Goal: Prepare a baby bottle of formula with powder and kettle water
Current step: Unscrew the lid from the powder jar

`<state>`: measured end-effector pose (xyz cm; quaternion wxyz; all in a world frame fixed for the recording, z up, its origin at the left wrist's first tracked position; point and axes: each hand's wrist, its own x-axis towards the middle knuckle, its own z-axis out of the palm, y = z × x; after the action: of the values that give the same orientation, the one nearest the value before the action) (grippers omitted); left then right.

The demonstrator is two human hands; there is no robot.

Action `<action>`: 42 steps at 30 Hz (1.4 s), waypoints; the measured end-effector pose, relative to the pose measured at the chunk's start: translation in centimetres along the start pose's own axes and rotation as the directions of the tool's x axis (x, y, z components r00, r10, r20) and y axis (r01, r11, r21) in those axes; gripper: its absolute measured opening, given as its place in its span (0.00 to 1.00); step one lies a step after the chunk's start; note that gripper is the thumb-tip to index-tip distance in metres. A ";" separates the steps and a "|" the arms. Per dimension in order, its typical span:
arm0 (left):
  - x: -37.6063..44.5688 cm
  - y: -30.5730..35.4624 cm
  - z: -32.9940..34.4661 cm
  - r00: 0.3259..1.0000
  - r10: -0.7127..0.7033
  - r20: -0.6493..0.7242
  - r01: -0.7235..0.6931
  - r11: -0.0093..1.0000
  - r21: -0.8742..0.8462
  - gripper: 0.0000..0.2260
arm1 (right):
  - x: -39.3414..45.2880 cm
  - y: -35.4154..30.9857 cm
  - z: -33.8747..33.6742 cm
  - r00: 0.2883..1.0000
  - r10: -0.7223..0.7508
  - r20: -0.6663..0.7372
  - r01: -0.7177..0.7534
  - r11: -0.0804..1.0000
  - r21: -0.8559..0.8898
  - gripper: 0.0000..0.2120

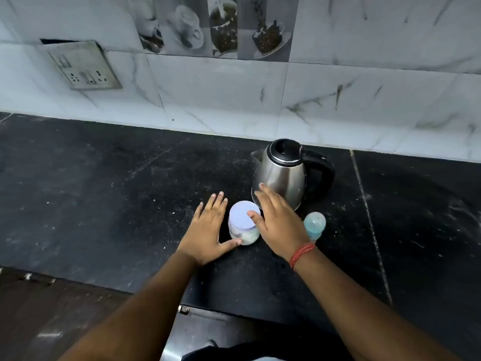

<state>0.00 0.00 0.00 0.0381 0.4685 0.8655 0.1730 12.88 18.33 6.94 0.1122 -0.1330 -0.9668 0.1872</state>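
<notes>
A small clear jar [243,227] with a pale lilac lid and white powder inside stands on the black counter [104,191]. My left hand [208,230] lies flat just left of it, fingers spread, thumb tip touching the jar's base. My right hand [278,222] hovers open to the jar's right, thumb resting on the lid's edge. Behind stands a steel electric kettle [283,173] with a black lid and handle. A baby bottle [314,225] with a clear cap and blue collar stands right of my right wrist, partly hidden by it.
A marble-patterned tiled wall [338,100] runs along the back of the counter, with a switch and socket plate [83,66] at upper left. The counter's front edge [104,287] lies near me, with a dark floor below.
</notes>
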 end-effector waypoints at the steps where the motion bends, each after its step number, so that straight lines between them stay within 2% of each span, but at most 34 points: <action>1: -0.1 -0.1 0.3 0.999 -0.015 0.037 0.016 0.999 -0.040 0.50 | 0.2 0.1 0.4 0.999 0.003 0.047 -0.004 1.000 0.028 0.32; 5: 0.3 0.1 1.2 0.992 -0.069 0.107 0.088 0.978 -0.187 0.52 | 1.0 -0.1 0.7 0.981 0.023 0.194 -0.032 0.998 0.046 0.30; 9: 1.2 0.2 1.6 0.975 -0.094 0.200 0.161 0.922 -0.353 0.54 | 1.7 -0.8 0.9 0.958 0.063 0.279 -0.057 0.998 -0.031 0.40; 12: 1.7 0.6 1.4 0.959 -0.109 0.262 0.217 0.877 -0.430 0.53 | 2.0 -1.2 1.3 0.960 0.112 0.258 -0.089 0.991 -0.096 0.42; 15: 1.9 1.2 1.0 0.957 -0.124 0.264 0.249 0.818 -0.519 0.46 | 2.2 -1.5 1.2 0.971 0.138 0.197 -0.117 0.986 -0.116 0.39; 18: 1.9 2.3 0.9 0.961 -0.143 0.236 0.268 0.689 -0.673 0.43 | 2.0 -1.4 1.0 0.959 0.232 0.164 -0.230 0.973 -0.033 0.35; 21: 1.9 4.0 1.1 0.973 -0.160 0.168 0.230 0.569 -0.790 0.39 | 2.0 -1.3 0.6 0.931 0.325 0.167 -0.345 0.933 0.105 0.29; 23: 1.7 5.2 0.8 0.980 -0.173 0.103 0.187 0.597 -0.780 0.37 | 1.9 -1.5 0.0 0.918 0.336 0.210 -0.357 0.931 0.071 0.26; 25: 1.4 5.7 0.6 0.990 -0.140 0.023 0.114 0.696 -0.709 0.37 | 1.9 -1.6 -0.9 0.911 0.322 0.257 -0.313 0.947 -0.078 0.28; 27: 1.2 5.8 0.3 0.994 -0.109 0.023 0.095 0.720 -0.688 0.37 | 1.8 -1.6 -1.7 0.904 0.319 0.285 -0.284 0.946 -0.159 0.31; 35: 1.6 6.1 -2.2 0.969 -0.003 0.249 0.205 0.574 -0.793 0.37 | 1.4 -1.6 -2.9 0.928 0.273 0.254 -0.268 0.962 -0.054 0.21; 39: 2.2 6.4 -2.7 0.960 0.024 0.280 0.227 0.519 -0.824 0.37 | 1.3 -1.2 -3.3 0.947 0.243 0.208 -0.250 0.968 0.005 0.20; 42: 2.4 6.8 -3.1 0.952 0.093 0.290 0.215 0.471 -0.856 0.31 | 1.1 -1.0 -3.6 0.957 0.219 0.189 -0.233 0.971 0.057 0.23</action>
<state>3.34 4.57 5.41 0.4085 0.3709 0.6533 0.5185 12.59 18.91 10.77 0.0068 -0.2205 -0.9433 0.2480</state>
